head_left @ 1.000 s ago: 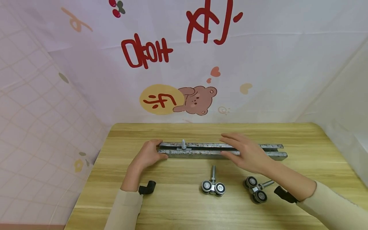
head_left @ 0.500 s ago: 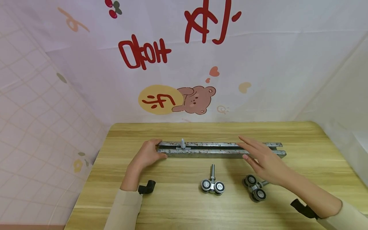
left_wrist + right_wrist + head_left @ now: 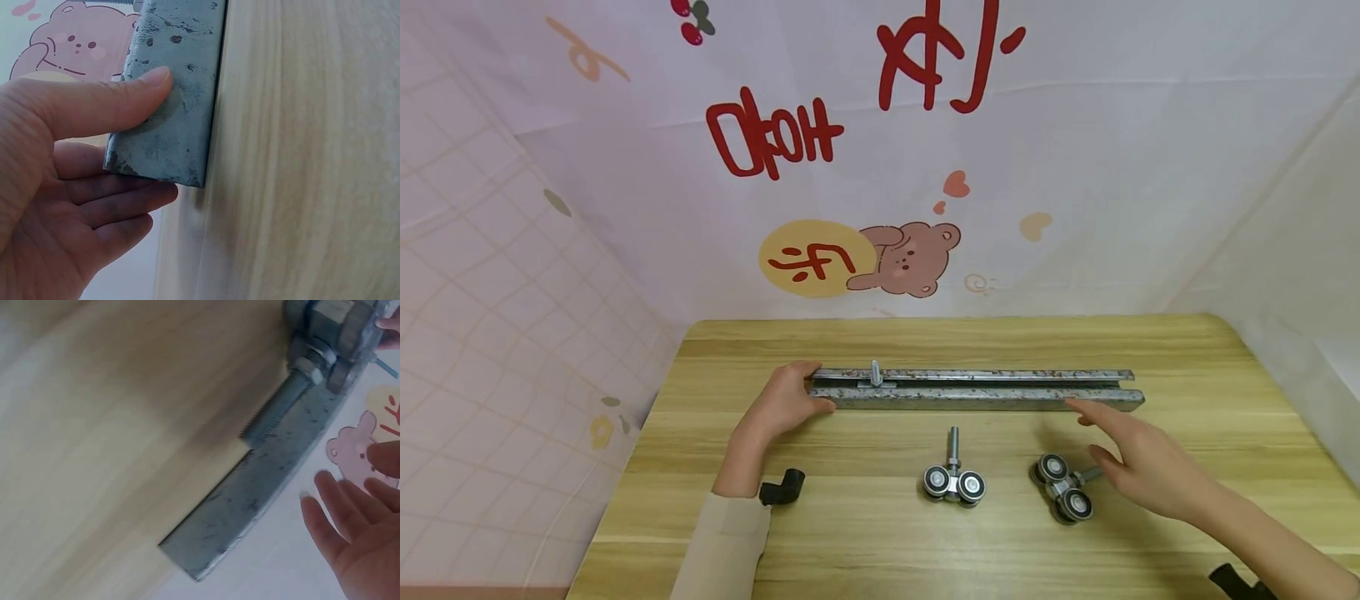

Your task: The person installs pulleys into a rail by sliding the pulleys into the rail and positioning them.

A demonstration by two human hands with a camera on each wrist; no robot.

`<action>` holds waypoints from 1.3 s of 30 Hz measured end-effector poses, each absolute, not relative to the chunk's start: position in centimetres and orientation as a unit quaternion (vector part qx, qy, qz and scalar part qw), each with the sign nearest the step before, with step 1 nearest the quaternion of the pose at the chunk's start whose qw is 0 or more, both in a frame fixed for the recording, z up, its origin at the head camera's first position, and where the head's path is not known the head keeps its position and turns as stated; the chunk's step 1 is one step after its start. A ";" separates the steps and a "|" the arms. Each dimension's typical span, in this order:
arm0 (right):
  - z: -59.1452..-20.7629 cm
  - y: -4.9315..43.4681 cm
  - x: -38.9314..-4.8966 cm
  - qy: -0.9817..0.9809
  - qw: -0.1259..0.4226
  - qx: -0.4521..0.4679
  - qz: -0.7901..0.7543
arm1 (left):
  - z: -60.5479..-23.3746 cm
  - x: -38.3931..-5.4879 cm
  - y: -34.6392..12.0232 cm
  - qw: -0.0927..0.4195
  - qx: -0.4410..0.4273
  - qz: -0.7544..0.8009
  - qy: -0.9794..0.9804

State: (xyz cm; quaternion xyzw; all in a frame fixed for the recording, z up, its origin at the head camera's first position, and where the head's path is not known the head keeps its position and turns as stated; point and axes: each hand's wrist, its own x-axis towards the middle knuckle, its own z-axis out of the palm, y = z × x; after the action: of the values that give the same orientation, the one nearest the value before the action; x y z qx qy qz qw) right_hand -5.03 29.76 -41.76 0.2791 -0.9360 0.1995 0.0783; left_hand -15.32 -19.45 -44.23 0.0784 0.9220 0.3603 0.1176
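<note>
A long slotted metal rail [image 3: 985,401] lies across the far part of the table, its surface speckled. At its left end my left hand [image 3: 781,404] grips it, thumb on the near side, as the left wrist view also shows with the rail [image 3: 181,119]. A bolt [image 3: 876,373] stands upright out of the slot near that end. My right hand [image 3: 1150,462] hovers with loosely extended fingers, beside a twin-wheel roller hanger [image 3: 1063,489] whose bolt [image 3: 284,406] points towards it. A second roller hanger [image 3: 953,482] lies to the left, its bolt pointing at the rail.
The wooden table [image 3: 865,542] ends at a printed backdrop [image 3: 1075,150] along its far edge. Black wrist-camera pieces [image 3: 782,487] sit by each forearm.
My right hand has left the rail's middle and drawn back to the right and nearer, by the right roller hanger. My left hand has kept its grip on the rail.
</note>
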 end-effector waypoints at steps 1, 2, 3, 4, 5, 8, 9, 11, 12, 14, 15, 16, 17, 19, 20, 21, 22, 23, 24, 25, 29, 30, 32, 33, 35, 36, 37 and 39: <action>-42.0 30.1 -4.9 -0.938 0.073 0.275 0.199 | -44.2 -15.3 -19.5 0.117 0.078 0.361 0.922; -42.1 30.3 -4.7 -0.940 0.068 0.269 0.198 | -44.2 -15.3 -19.5 0.117 0.078 0.362 0.922; -42.3 30.6 -4.6 -0.943 0.065 0.264 0.191 | -44.2 -15.4 -19.5 0.116 0.081 0.360 0.922; -42.5 30.9 -4.5 -0.947 0.060 0.258 0.183 | -44.2 -15.4 -19.5 0.116 0.081 0.360 0.922; -42.8 31.1 -4.4 -0.950 0.057 0.254 0.172 | -44.2 -15.4 -19.5 0.116 0.081 0.360 0.922; -43.3 31.7 -4.3 -0.959 0.029 0.240 0.151 | -44.2 -15.5 -19.5 0.115 0.081 0.358 0.923; -43.5 31.9 -4.3 -0.961 0.015 0.236 0.147 | -44.2 -15.5 -19.6 0.115 0.082 0.357 0.923; -43.8 32.2 -4.4 -0.961 -0.014 0.235 0.146 | -44.2 -15.5 -19.6 0.114 0.080 0.358 0.923; -44.0 32.4 -4.5 -0.960 -0.027 0.237 0.148 | -44.2 -15.5 -19.6 0.113 0.080 0.357 0.924; -44.2 32.6 -4.6 -0.956 -0.049 0.243 0.155 | -44.2 -15.4 -19.6 0.114 0.078 0.357 0.924; -44.4 32.7 -4.6 -0.953 -0.059 0.249 0.161 | -44.2 -15.4 -19.6 0.114 0.077 0.356 0.924; -44.5 32.8 -4.7 -0.950 -0.064 0.255 0.166 | -44.2 -15.3 -19.6 0.114 0.076 0.355 0.925; -44.7 32.9 -4.7 -0.948 -0.068 0.260 0.172 | -44.2 -15.3 -19.6 0.114 0.076 0.354 0.925; -44.9 33.0 -4.8 -0.943 -0.073 0.268 0.182 | -44.3 -15.3 -19.6 0.115 0.074 0.355 0.925; -45.0 33.1 -4.8 -0.941 -0.076 0.272 0.188 | -44.3 -15.3 -19.6 0.114 0.074 0.355 0.925; -45.1 33.2 -4.9 -0.938 -0.078 0.276 0.195 | -44.3 -15.4 -19.6 0.113 0.076 0.355 0.925; -45.2 33.2 -4.9 -0.936 -0.078 0.280 0.199 | -44.3 -15.4 -19.6 0.112 0.077 0.354 0.925; -45.3 33.3 -5.0 -0.933 -0.080 0.283 0.206 | -44.3 -15.4 -19.5 0.111 0.079 0.353 0.926; -45.4 33.4 -5.1 -0.931 -0.080 0.287 0.213 | -44.3 -15.4 -19.6 0.110 0.079 0.352 0.926; -45.4 33.6 -5.2 -0.927 -0.079 0.292 0.221 | -44.3 -15.5 -19.6 0.109 0.080 0.351 0.927; -45.8 34.2 -5.7 -0.905 -0.073 0.312 0.279 | -44.3 -15.4 -19.5 0.108 0.082 0.350 0.927; -45.9 34.4 -5.8 -0.899 -0.067 0.319 0.293 | -44.4 -15.4 -19.5 0.108 0.081 0.351 0.927; -46.0 34.7 -5.9 -0.887 -0.063 0.326 0.320 | -44.3 -15.4 -19.5 0.109 0.081 0.352 0.926; -46.0 34.8 -5.9 -0.883 -0.061 0.328 0.329 | -44.4 -15.4 -19.5 0.109 0.082 0.352 0.926; -45.9 34.8 -5.9 -0.879 -0.060 0.325 0.343 | -44.4 -15.4 -19.5 0.111 0.082 0.351 0.926; -45.7 34.8 -5.8 -0.878 -0.062 0.321 0.348 | -44.4 -15.4 -19.5 0.111 0.082 0.351 0.926; -45.5 34.7 -5.8 -0.878 -0.063 0.318 0.353 | -44.3 -15.3 -19.5 0.111 0.082 0.351 0.926; -45.1 34.4 -5.7 -0.880 -0.060 0.309 0.356 | -44.3 -15.3 -19.5 0.112 0.082 0.350 0.927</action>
State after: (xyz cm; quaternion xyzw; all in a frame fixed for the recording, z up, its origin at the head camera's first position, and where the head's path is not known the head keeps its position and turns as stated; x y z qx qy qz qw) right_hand -5.68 34.44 -45.06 0.3088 -0.8798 0.3564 -0.0598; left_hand -15.35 -19.47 -44.32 0.0823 0.9265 0.3497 0.1119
